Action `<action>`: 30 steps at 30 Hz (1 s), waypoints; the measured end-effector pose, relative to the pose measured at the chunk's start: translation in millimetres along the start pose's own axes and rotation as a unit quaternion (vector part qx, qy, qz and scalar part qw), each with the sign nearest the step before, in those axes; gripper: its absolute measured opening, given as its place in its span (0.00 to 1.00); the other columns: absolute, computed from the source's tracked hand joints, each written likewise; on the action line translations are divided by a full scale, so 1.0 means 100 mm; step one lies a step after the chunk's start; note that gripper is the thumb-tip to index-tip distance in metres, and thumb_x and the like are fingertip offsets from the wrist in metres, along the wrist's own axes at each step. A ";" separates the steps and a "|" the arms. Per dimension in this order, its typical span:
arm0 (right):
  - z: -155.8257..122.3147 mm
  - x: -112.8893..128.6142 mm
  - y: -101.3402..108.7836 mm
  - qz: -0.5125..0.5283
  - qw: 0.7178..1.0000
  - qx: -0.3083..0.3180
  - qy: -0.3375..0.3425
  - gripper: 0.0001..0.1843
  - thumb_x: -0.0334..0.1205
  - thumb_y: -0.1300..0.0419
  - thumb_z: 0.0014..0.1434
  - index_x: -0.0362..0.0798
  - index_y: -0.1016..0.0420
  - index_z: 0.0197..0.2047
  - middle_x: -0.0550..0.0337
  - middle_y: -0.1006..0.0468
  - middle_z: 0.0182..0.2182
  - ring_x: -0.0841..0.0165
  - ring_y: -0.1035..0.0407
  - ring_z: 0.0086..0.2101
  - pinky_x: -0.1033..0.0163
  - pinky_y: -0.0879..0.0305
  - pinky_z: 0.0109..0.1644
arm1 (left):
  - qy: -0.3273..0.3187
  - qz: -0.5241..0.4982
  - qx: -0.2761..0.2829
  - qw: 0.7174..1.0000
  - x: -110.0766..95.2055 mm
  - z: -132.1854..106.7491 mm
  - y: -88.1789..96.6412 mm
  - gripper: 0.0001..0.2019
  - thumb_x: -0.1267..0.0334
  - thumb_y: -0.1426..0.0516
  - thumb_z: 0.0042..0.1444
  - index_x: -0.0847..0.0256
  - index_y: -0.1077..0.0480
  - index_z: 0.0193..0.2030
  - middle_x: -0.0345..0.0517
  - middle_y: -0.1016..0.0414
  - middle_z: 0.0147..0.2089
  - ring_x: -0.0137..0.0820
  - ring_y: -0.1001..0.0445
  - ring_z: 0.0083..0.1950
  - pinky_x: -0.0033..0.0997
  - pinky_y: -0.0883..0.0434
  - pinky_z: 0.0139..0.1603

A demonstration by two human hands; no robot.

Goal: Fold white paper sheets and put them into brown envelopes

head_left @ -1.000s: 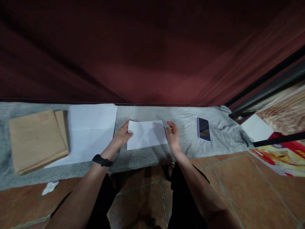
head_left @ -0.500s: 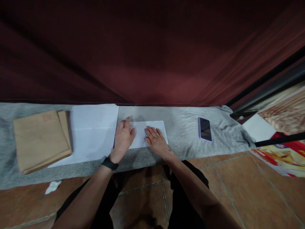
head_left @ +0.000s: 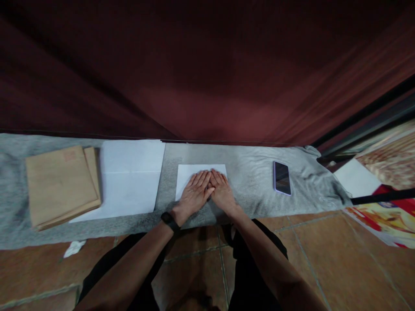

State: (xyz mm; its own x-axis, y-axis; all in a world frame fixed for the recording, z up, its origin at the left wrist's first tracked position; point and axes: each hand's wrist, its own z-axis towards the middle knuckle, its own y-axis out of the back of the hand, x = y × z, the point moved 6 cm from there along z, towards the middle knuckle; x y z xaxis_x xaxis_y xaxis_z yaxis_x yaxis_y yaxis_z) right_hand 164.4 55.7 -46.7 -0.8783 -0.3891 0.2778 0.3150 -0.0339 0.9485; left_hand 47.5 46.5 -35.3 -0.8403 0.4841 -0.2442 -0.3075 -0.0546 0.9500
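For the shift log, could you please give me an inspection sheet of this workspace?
Surface: grey cloth spread on a tiled floor, wrinkled at its right end.
Work items: white paper, flat on the cloth.
Clutter: larger white sheets and brown envelopes to the left; phone to the right; crumpled scrap on the tiles.
Hands: left hand and right hand flat, side by side on the paper; black wristband on the left wrist.
Cables: nothing seen.
Surroundings: dark red curtain behind; colourful printed sheet at far right.
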 end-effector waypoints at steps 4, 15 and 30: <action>-0.02 0.01 0.03 -0.012 1.000 -0.002 -0.020 0.30 0.40 0.54 0.75 0.41 0.44 0.76 0.48 0.44 0.75 0.58 0.50 0.73 0.48 0.54 0.77 | 0.022 0.006 -0.004 1.000 0.11 0.05 0.03 0.30 0.54 0.57 0.73 0.66 0.44 0.76 0.55 0.44 0.78 0.41 0.50 0.80 0.51 0.52 0.80; -0.07 -0.07 0.10 0.000 0.999 -0.018 -0.049 0.31 0.48 0.53 0.76 0.45 0.44 0.76 0.48 0.44 0.74 0.56 0.49 0.73 0.45 0.53 0.76 | 0.107 0.007 0.007 0.994 0.34 0.08 0.06 0.30 0.55 0.57 0.72 0.65 0.45 0.77 0.54 0.45 0.78 0.42 0.53 0.81 0.52 0.56 0.80; -0.11 -0.27 0.14 -0.019 0.989 -0.062 -0.130 0.34 0.47 0.51 0.73 0.33 0.41 0.74 0.35 0.40 0.72 0.46 0.45 0.70 0.37 0.54 0.74 | 0.182 0.028 0.010 0.983 0.66 -0.11 0.20 0.32 0.54 0.58 0.72 0.70 0.49 0.77 0.61 0.49 0.79 0.45 0.51 0.80 0.53 0.53 0.79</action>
State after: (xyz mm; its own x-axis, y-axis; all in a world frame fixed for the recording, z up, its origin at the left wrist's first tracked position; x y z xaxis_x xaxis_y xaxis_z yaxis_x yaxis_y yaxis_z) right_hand 196.1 55.5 -42.5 -0.9481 -0.1361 0.2874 0.3075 -0.1623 0.9376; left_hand -18.9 67.3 -34.4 -0.9607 0.1370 -0.2413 -0.2503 -0.0525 0.9667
